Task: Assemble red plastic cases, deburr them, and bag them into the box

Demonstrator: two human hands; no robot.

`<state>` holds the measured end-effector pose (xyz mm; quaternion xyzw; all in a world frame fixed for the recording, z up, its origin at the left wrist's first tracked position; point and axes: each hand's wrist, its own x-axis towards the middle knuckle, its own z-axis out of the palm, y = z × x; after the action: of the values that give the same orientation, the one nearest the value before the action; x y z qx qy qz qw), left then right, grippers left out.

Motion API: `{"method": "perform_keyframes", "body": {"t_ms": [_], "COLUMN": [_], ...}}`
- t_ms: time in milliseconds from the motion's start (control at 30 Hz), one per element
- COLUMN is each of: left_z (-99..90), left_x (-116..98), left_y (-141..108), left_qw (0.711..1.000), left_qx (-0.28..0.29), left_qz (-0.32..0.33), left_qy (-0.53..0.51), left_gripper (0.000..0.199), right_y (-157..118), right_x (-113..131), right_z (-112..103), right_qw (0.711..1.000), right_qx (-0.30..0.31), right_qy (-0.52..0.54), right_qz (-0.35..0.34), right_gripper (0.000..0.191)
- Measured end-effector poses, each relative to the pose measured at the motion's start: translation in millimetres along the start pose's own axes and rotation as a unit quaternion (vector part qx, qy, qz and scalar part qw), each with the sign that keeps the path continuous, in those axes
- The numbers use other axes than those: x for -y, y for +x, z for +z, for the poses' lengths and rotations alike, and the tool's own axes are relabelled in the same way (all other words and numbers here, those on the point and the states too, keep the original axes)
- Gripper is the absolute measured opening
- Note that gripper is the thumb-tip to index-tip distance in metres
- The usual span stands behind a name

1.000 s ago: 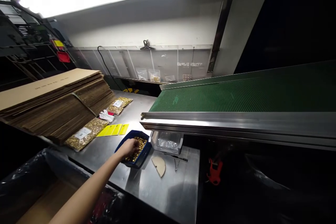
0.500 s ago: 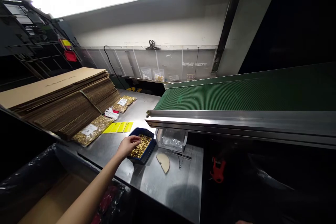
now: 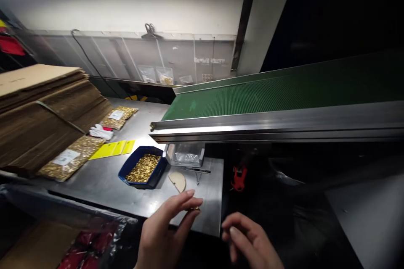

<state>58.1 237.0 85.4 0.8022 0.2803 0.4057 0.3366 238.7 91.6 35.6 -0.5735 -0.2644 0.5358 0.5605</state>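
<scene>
My left hand (image 3: 170,229) is above the front edge of the metal table, with thumb and fingers pinched on small gold metal pieces (image 3: 195,209). Their exact kind is too small to tell. To its right, beyond the table edge, my right hand (image 3: 249,239) has loosely curled fingers somewhat apart, and nothing shows in them. A blue bin (image 3: 123,173) on the table holds many similar gold pieces (image 3: 143,168). Between the bin and my hands lies a cream half-round piece (image 3: 177,181).
A green conveyor belt (image 3: 230,100) slopes up to the right. Left are stacked cardboard sheets (image 3: 47,113), bags of gold pieces (image 3: 72,157), yellow cards (image 3: 109,150) and white gloves (image 3: 101,131). A clear tray (image 3: 184,156), a pen (image 3: 198,170) and a red tool (image 3: 239,178) are nearby.
My left hand has left the blue bin and moved right and nearer, with gold pieces in its fingers. My right hand has come up into view. The camera has turned right and down.
</scene>
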Motion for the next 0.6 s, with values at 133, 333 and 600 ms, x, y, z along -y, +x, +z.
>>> {"method": "perform_keyframes", "body": {"t_ms": [133, 333, 600], "left_z": [28.1, 34.3, 38.5], "left_x": [-15, -20, 9], "left_y": [-12, -11, -33], "left_qw": [0.999, 0.996, 0.979], "left_qx": [0.016, 0.042, 0.115], "left_qz": [0.037, 0.081, 0.163], "left_qy": [-0.001, -0.008, 0.047], "left_gripper": [0.054, 0.060, 0.057], "right_y": [10, 13, 6], "right_x": [31, 20, 23], "right_z": [20, 14, 13], "right_qw": [0.986, 0.983, 0.980], "right_qx": [0.118, 0.118, 0.036], "right_qy": [0.114, 0.134, 0.164], "right_qz": [0.005, 0.042, 0.107], "right_gripper": [0.052, 0.054, 0.046]}}
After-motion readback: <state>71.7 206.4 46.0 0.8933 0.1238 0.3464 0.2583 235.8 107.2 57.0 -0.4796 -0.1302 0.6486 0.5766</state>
